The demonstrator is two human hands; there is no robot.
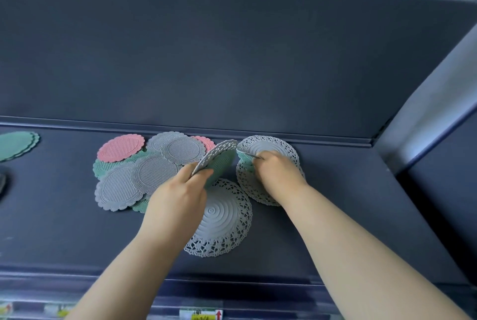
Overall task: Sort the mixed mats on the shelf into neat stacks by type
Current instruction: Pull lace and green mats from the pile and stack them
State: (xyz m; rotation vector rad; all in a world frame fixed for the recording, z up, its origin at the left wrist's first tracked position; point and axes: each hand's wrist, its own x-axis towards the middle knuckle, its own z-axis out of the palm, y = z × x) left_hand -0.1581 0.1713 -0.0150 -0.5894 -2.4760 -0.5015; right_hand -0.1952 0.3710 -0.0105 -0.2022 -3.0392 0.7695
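A mixed pile of scalloped ribbed mats (144, 172) in grey, pink and green lies on the dark shelf (335, 203). My left hand (180, 198) pinches a tilted grey lace mat with a green mat (219, 162) behind it, lifted off the shelf. Below that hand a grey lace mat (224, 219) lies flat. My right hand (278, 172) rests on overlapping grey lace mats (268, 146) near the back edge, its fingers gripping the rim of the top one; a green mat edge shows under it.
A green scalloped stack (18, 144) sits at the far left of the shelf. The dark back panel (232, 61) rises behind the mats. A grey side wall (426, 113) closes the right end. Price labels (201, 314) line the front rail.
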